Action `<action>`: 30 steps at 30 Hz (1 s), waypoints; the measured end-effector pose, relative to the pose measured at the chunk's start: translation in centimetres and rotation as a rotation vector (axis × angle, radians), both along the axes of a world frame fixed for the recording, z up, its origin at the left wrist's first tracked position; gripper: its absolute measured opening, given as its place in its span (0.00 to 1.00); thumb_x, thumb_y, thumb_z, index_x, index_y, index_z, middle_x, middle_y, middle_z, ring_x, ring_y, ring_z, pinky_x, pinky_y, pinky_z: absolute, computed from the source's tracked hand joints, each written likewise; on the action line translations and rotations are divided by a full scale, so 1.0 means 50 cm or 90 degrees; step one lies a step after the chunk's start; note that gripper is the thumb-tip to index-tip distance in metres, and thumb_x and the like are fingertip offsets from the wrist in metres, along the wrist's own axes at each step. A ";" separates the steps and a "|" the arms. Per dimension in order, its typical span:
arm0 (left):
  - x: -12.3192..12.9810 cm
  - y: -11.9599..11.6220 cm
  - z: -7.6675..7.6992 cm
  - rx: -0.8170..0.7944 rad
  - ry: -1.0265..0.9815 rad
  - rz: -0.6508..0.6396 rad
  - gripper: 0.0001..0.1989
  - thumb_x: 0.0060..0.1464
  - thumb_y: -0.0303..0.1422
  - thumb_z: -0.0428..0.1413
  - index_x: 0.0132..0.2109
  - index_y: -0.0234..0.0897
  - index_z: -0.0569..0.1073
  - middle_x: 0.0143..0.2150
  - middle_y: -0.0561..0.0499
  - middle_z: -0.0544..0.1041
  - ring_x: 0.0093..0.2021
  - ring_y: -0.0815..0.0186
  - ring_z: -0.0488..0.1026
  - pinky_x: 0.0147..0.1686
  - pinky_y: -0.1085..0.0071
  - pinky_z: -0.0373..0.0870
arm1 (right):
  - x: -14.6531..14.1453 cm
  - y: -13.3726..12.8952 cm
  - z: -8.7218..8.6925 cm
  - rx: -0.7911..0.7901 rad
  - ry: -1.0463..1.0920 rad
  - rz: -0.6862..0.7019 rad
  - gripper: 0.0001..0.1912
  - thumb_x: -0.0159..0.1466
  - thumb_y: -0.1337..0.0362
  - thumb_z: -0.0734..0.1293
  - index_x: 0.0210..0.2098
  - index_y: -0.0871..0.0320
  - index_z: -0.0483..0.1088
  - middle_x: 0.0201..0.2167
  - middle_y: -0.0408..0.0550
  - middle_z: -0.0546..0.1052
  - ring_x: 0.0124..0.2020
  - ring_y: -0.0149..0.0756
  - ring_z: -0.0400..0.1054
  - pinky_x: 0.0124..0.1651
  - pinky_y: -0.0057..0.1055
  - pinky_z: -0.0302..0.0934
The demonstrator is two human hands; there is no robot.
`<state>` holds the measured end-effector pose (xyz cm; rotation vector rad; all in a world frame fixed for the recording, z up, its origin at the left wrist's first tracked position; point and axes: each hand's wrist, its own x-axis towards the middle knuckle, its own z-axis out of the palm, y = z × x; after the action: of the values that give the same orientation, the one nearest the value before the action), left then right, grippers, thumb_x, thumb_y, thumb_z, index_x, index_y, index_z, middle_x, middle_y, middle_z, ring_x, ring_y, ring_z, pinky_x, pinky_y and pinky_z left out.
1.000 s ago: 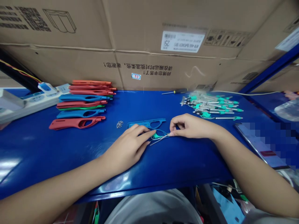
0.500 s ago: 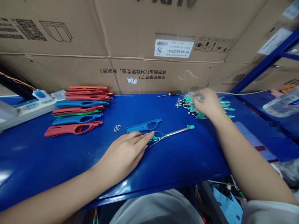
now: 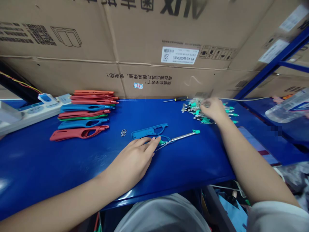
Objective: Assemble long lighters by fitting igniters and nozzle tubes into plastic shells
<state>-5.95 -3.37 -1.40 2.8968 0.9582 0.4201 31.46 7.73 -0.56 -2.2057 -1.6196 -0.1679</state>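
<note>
My left hand (image 3: 137, 156) lies over a blue shell half, its fingers closed on the part, which holds a green trigger piece (image 3: 163, 142) and a metal tube (image 3: 182, 136) with a green tip pointing right. Just behind it lies a second blue shell half (image 3: 145, 131). A small heap of screws (image 3: 123, 132) is left of the shells. My right hand (image 3: 212, 109) reaches into a pile of green, black and clear parts with white wires (image 3: 198, 111); its fingertips are pinched at a clear piece too small to name.
Red, blue, green and orange lighter-shaped casings (image 3: 79, 133) are lined up at the left, beside a white power strip (image 3: 36, 111). Behind the pile's left side lies a screwdriver (image 3: 181, 98). A large cardboard box (image 3: 142, 71) stands along the back; a plastic bottle (image 3: 287, 108) is at the right.
The camera view has shifted slightly. My right hand has moved a little lower at the pile, while my left hand stays on the blue shell.
</note>
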 end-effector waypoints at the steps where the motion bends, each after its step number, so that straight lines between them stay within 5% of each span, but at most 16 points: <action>1: -0.001 0.002 0.000 -0.003 -0.002 -0.004 0.25 0.66 0.25 0.47 0.68 0.27 0.61 0.56 0.33 0.77 0.57 0.48 0.74 0.50 0.51 0.77 | -0.001 0.000 0.001 -0.001 0.006 0.005 0.12 0.59 0.64 0.66 0.39 0.59 0.78 0.45 0.63 0.76 0.50 0.59 0.67 0.48 0.51 0.61; 12: -0.005 0.014 -0.003 -0.046 -0.022 -0.032 0.25 0.65 0.22 0.47 0.68 0.31 0.61 0.63 0.41 0.73 0.62 0.54 0.70 0.57 0.57 0.74 | 0.010 -0.008 0.014 -0.057 0.047 0.137 0.09 0.54 0.72 0.67 0.36 0.59 0.74 0.36 0.53 0.77 0.36 0.42 0.71 0.42 0.36 0.63; 17: -0.004 0.019 -0.004 -0.063 -0.049 -0.046 0.23 0.67 0.25 0.47 0.67 0.32 0.62 0.64 0.41 0.72 0.62 0.55 0.70 0.59 0.57 0.72 | 0.018 -0.003 0.002 -0.016 0.043 0.182 0.09 0.53 0.74 0.67 0.33 0.56 0.67 0.37 0.53 0.75 0.40 0.43 0.69 0.43 0.37 0.62; 23: -0.001 0.020 -0.001 -0.091 -0.057 -0.038 0.22 0.67 0.27 0.48 0.66 0.33 0.65 0.63 0.42 0.73 0.62 0.55 0.70 0.60 0.55 0.71 | 0.024 -0.001 -0.004 0.020 0.051 0.220 0.11 0.53 0.75 0.65 0.31 0.55 0.62 0.27 0.47 0.71 0.34 0.41 0.69 0.40 0.37 0.61; 30: -0.003 0.020 -0.003 -0.102 -0.067 -0.036 0.23 0.67 0.28 0.49 0.66 0.35 0.64 0.63 0.42 0.73 0.62 0.56 0.69 0.60 0.55 0.71 | 0.032 0.010 -0.018 0.037 0.026 0.223 0.11 0.54 0.74 0.64 0.36 0.57 0.68 0.38 0.54 0.74 0.38 0.45 0.71 0.46 0.42 0.65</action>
<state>-6.11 -2.35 -1.54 2.7211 0.8499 0.4635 33.04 8.21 -1.48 -1.8351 -1.9189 -0.0697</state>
